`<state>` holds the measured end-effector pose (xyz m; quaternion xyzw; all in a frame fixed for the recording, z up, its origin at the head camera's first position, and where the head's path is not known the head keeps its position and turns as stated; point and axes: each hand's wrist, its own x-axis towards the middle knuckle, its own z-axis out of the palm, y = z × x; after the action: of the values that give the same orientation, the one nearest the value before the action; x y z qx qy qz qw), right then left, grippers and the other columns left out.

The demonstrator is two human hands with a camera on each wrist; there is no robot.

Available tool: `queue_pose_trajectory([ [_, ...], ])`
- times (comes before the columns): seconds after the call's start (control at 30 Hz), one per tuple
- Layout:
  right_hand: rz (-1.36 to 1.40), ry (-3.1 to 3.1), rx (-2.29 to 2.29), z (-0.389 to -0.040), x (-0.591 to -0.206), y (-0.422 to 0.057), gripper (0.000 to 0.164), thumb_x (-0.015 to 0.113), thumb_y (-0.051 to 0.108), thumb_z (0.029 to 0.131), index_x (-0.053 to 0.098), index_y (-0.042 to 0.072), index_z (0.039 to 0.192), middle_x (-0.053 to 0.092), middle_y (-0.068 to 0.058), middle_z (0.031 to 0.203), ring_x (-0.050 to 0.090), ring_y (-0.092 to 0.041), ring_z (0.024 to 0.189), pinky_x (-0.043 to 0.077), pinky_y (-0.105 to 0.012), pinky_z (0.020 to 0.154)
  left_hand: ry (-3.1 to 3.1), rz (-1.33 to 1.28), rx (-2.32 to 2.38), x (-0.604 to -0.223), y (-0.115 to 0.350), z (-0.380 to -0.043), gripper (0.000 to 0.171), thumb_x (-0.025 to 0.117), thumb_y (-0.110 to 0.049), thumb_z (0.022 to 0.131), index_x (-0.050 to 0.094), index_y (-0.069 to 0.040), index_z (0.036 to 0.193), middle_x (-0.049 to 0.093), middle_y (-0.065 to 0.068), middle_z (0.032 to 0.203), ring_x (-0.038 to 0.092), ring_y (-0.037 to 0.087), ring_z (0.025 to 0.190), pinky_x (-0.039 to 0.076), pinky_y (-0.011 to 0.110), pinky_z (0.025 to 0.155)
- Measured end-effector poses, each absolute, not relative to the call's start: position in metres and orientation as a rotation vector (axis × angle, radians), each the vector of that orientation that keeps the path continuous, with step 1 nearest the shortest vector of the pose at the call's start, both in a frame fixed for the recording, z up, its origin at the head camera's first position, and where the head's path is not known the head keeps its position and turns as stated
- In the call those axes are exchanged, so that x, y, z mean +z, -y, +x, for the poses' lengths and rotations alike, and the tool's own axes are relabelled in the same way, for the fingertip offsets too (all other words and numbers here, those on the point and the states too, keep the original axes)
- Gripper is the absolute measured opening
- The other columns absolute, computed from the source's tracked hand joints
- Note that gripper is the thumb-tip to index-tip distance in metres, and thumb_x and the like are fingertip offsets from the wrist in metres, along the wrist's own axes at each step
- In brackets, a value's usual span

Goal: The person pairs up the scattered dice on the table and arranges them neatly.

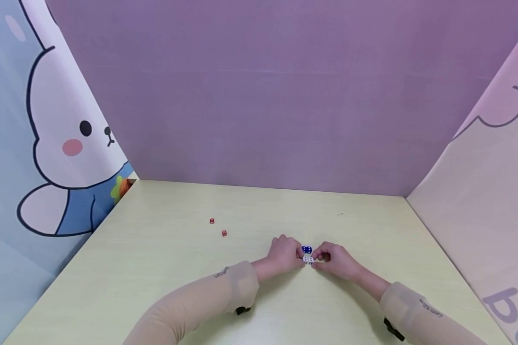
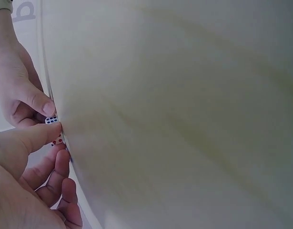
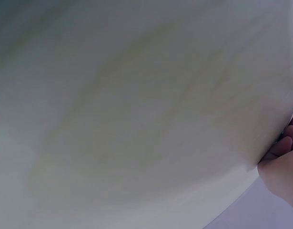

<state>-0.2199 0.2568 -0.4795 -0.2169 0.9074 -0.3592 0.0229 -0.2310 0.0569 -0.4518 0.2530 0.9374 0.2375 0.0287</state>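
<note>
Two white dice sit side by side between the hands; the left one [image 1: 305, 259] and the right one [image 1: 311, 260] look to be touching. My left hand [image 1: 285, 254] pinches the left white die between thumb and finger; in the left wrist view red spots show on this die [image 2: 57, 140]. From the other side, my right hand [image 1: 337, 260] pinches the right white die with thumb and forefinger. Just behind them, a pair of blue dice [image 1: 308, 249] stands close together on the table. The right wrist view catches only the edge of the right hand [image 3: 282, 164].
Two red dice lie apart on the left of the pale table [image 1: 155, 268], one farther back [image 1: 212, 221] and one nearer [image 1: 224, 233]. A purple panel [image 1: 259, 96] rises behind the table, with printed cloths [image 1: 69, 143] at the sides.
</note>
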Motion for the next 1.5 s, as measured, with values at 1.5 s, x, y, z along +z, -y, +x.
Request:
queue_pose_trajectory([
  [1.5, -0.621, -2.786, -1.094, -0.215, -0.477, -0.253, 0.019, 0.077, 0.015, 0.077, 0.065, 0.01, 0.091, 0.053, 0.002, 0.078, 0.043, -0.008, 0.068, 0.038, -0.018, 0.058, -2.976, 0.414, 1.047, -0.45, 0.139, -0.271, 0.027, 0.077, -0.012, 0.074, 0.069, -0.003, 0.098, 0.063, 0.005, 0.086, 0.052, 0.021, 0.085, 0.044, 0.035, 0.076],
])
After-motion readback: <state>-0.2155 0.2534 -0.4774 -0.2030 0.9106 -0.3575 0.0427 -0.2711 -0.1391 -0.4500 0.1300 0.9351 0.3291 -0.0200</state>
